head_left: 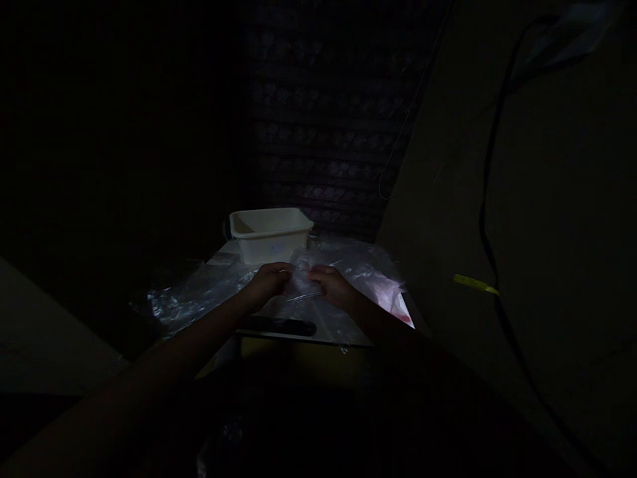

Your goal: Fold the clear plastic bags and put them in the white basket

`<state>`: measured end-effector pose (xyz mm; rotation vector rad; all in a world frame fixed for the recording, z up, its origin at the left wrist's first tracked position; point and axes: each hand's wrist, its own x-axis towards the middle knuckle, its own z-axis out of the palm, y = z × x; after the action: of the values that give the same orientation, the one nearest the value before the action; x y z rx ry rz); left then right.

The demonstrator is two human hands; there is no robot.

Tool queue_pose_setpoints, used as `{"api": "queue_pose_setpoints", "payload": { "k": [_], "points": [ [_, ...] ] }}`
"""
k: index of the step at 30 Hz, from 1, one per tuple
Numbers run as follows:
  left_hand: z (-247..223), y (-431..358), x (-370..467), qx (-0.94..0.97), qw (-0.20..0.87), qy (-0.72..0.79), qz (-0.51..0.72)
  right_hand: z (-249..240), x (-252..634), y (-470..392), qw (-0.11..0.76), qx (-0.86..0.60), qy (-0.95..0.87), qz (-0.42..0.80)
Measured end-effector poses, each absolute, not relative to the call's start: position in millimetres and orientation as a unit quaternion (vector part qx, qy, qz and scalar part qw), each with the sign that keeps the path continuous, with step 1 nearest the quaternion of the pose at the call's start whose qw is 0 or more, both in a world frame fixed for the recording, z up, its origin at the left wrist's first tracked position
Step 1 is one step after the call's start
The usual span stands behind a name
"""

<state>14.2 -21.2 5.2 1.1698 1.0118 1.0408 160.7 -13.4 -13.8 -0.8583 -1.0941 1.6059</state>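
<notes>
While a clear plastic piece (300,269) was pinched by both the left hand (272,282) and the right hand (334,287) above the surface (271,309), the step appeared to be its handling; the next move seemed to call for an even grip. Beyond the left hand stood a cream tub (273,250); below it lay a dark handle (286,326). Well right of the right hand, any print on a yellow tag (472,284) was illegible; no brand could be read.

I can make out the left forearm (199,352) and the right forearm (379,323) reaching forward, slanting inward; the left hand (270,281) and the right hand (332,285) face each other, near but apart, each pinching.
</notes>
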Motion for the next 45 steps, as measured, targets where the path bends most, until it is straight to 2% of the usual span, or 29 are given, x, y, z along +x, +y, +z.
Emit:
{"api": "queue_pose_setpoints", "payload": {
  "k": [4,10,14,20,23,29,36,41,45],
  "points": [
    [5,-20,14,0.501,0.614,0.416,0.446,-11,160,-15,0.502,-0.356,-0.441,0.653],
    [5,-20,11,0.517,0.604,0.398,0.458,-7,167,-15,0.471,-0.343,-0.418,0.697],
    [6,-20,8,0.549,0.569,0.401,0.462,-6,176,-10,0.465,-0.323,-0.360,0.742],
    [7,-21,7,0.601,0.513,0.430,0.437,-6,175,-9,0.400,-0.361,-0.348,0.768],
    [7,-21,9,0.581,0.534,0.423,0.444,-10,169,-11,0.414,-0.355,-0.391,0.742],
    [6,-19,12,0.469,0.620,0.416,0.471,-16,161,-10,0.515,-0.356,-0.407,0.666],
    [-1,-20,16,0.518,0.538,0.459,0.482,-13,157,-10,0.545,-0.402,-0.389,0.625],
    [-2,-21,24,0.534,0.505,0.455,0.503,-11,148,-12,0.566,-0.472,-0.442,0.511],
    [0,-18,30,0.526,0.460,0.468,0.541,-7,141,-8,0.574,-0.497,-0.449,0.472]
  ]
}}
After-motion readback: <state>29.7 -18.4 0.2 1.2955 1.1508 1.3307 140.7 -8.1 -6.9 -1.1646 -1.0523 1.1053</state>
